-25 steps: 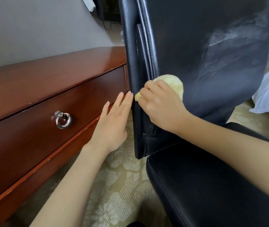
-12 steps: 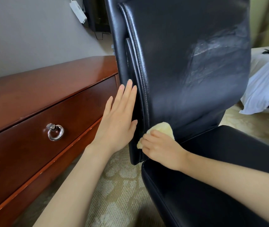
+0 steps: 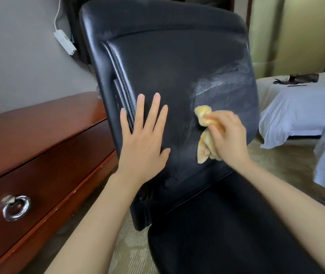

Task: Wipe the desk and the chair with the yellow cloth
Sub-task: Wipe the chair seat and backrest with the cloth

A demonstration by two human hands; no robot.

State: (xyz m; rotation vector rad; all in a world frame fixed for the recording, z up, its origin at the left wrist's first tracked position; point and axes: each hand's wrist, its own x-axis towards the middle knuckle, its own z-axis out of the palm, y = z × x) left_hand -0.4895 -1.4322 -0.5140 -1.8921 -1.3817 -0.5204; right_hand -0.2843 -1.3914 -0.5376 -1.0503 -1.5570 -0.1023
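Observation:
A black leather chair (image 3: 173, 62) fills the middle of the view, its backrest facing me and its seat (image 3: 226, 230) below. My left hand (image 3: 141, 141) lies flat on the backrest's left part, fingers straight and spread. My right hand (image 3: 226, 139) grips the bunched yellow cloth (image 3: 204, 135) and presses it against the lower right of the backrest. A pale smeared streak (image 3: 222, 86) shows on the leather above the cloth. The reddish-brown wooden desk (image 3: 29, 135) stands at the left, close beside the chair.
A metal ring pull (image 3: 15, 207) hangs on the desk's drawer front. A white power strip (image 3: 64, 41) hangs on the grey wall. A bed with white sheets (image 3: 296, 107) is at the right, a dark item (image 3: 303, 78) on it. Patterned carpet (image 3: 130, 252) lies underneath.
My left hand moved from the chair's side edge onto the backrest's face. My right hand carried the cloth down the left edge, then right and up across the backrest. The view shifted upward.

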